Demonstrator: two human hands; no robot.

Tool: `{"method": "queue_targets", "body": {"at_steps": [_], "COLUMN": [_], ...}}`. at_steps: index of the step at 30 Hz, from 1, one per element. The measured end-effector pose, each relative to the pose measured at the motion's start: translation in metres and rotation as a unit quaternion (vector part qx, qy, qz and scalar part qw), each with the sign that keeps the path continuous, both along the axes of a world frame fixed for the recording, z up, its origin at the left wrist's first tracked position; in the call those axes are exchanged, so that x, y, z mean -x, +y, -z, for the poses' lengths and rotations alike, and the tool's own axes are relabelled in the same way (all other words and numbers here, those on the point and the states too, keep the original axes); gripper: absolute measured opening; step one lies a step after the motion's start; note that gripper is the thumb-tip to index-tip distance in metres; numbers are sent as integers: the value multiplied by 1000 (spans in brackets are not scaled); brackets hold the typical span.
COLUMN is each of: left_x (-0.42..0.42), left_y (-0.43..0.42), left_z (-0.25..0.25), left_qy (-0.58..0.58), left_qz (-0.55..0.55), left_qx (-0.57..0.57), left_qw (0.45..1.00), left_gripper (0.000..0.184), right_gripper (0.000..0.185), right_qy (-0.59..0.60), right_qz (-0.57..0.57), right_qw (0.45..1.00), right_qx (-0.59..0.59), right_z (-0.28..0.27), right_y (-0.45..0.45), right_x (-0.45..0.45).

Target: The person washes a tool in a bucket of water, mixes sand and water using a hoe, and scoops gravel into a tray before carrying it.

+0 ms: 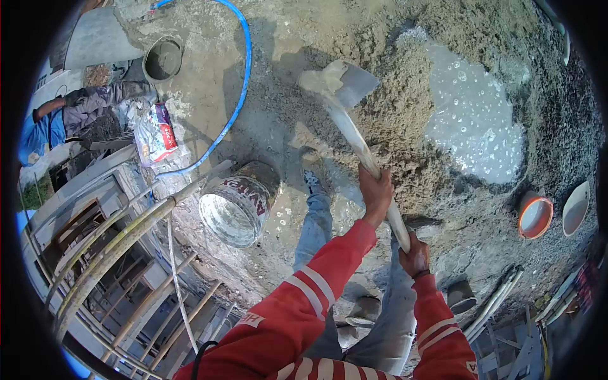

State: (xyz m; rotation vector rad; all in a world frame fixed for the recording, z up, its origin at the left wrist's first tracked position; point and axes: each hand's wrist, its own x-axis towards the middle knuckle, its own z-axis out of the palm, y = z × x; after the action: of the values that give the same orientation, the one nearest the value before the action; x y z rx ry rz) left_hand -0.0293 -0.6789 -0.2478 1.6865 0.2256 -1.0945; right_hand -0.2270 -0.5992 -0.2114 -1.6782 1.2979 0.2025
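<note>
Both of my hands are wrapped round the wooden handle of a hoe point(351, 136). My left hand point(376, 193) grips the handle around its middle, and my right hand point(415, 254) holds it close to its lower end. The hoe's grey metal blade point(358, 87) is at the far end, over the edge of a heap of damp sandy mix point(399, 120). To the right of the blade, a pool of grey, bubbly water point(472, 114) lies in the hollow of the heap. Both of my sleeves are red with white stripes.
A blue hose point(246, 63) curves across the ground at left. A large paint bucket point(237, 206) lies near my foot, beside bamboo poles point(120, 269). Further left are a black bucket point(163, 60), a cement bag point(158, 136) and another person point(82, 114). An orange-rimmed bucket point(535, 216) is at right.
</note>
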Motion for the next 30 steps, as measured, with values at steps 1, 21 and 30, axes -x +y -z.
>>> {"method": "queue_targets", "body": {"at_steps": [1,21,30], "left_x": [-46,-39,34], "left_y": [-25,-28,30], "left_z": [1,89,124], "left_qy": [-51,-78,269], "left_qz": [46,258,114], "left_qx": [8,-276,-124], "left_qw": [998,923,948], "left_gripper": [33,20,13], "right_gripper": [37,37,29], "right_qy": [-16,96,95], "right_qz": [11,102,76], "right_qw": [997,981,975], "right_qx": [68,-138,-184], "right_z": [23,-39,-81], "right_y": [-12,-31,-71], "right_x": [-42,-86,-17]}}
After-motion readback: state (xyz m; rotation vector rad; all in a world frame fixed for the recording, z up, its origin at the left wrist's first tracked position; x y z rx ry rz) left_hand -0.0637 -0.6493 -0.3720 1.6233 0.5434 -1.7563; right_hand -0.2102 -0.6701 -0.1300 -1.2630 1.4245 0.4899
